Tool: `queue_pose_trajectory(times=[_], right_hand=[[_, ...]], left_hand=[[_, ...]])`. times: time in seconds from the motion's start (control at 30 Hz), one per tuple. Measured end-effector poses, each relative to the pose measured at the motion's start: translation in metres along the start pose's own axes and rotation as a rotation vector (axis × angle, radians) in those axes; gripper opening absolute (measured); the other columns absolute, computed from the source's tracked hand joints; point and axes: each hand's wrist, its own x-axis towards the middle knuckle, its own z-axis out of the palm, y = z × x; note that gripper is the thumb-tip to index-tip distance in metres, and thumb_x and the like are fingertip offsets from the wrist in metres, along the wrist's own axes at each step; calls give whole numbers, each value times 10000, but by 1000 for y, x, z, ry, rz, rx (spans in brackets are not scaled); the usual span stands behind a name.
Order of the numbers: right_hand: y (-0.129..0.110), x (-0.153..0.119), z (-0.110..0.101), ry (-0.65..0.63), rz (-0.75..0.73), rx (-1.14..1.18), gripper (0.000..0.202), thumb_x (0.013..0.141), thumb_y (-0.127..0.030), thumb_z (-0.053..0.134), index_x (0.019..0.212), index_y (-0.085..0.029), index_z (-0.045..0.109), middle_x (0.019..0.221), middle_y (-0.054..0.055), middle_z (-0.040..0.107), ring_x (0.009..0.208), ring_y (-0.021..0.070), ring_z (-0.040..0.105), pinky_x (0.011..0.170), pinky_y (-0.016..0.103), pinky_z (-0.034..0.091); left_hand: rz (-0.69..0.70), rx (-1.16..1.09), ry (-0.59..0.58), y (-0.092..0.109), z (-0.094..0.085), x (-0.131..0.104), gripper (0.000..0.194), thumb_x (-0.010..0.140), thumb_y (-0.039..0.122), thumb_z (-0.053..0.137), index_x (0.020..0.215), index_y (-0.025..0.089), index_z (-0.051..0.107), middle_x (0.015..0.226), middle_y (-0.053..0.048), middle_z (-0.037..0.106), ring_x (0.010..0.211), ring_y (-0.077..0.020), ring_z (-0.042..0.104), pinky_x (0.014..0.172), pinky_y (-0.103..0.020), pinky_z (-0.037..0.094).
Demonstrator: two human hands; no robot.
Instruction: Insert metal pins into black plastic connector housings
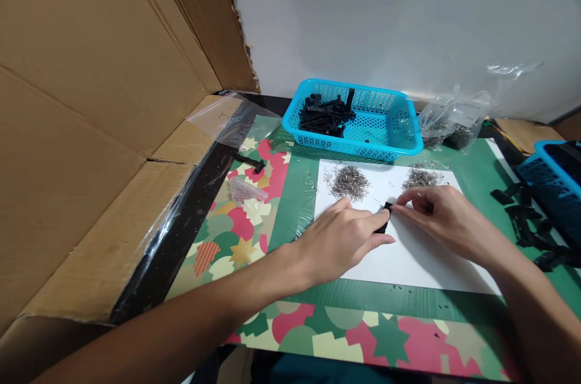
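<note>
My left hand grips a small black plastic part above a white sheet of paper, its fingers closed around the part. At the part's upper end, the thumb and index finger of my right hand are pinched together; whatever lies between those fingertips is too small to make out. Just beyond my left hand is a heap of tiny metal pieces, perhaps springs or pins. Another heap of similar metal pieces lies beyond my right hand.
A blue basket with several black parts stands at the back. Plastic bags of metal pieces lean beside it. On the right are black parts and a second blue basket. Cardboard walls the left side.
</note>
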Motion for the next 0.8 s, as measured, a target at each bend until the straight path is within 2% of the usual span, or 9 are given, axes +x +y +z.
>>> queue_pose_trajectory(times=[0.23,0.37,0.5,0.67,0.8], right_hand=[[-1,-1,-8,-82,-3,120,522,998,-633,554,969,-168,790,607,-4,541,559,138,394,491,268,270],[6,1,-8,-89,-6,156,439,1002,-560,589,1067,-164,767,569,-46,452,537,125,348,494,267,224],[10,3,-6,-124,14,257,443,979,-561,631,1132,-159,738,583,-67,420,546,118,328,507,265,216],[4,4,-4,-179,126,533,466,944,-574,694,1174,-169,699,562,-94,393,501,97,275,463,249,173],[-2,4,-2,-133,173,734,452,902,-563,769,1128,-181,684,505,-126,315,463,83,211,432,237,145]], left_hand=[[6,-12,7,-1,1,-1,350,1109,381,540,1311,123,664,860,-45,780,776,-214,725,838,-354,435],[-19,-31,20,0,0,-2,336,1105,348,553,1338,128,652,925,-53,788,830,-220,730,848,-359,441],[-32,-89,97,1,-3,-2,330,1117,280,529,1398,131,613,1060,-70,801,911,-214,736,864,-360,437],[-10,-154,220,0,-7,-4,393,1125,288,509,1483,134,556,1122,-81,797,978,-218,734,875,-359,462],[0,-164,286,-1,-10,-4,391,1128,303,495,1457,116,589,1172,-109,788,1007,-230,725,898,-380,480]])
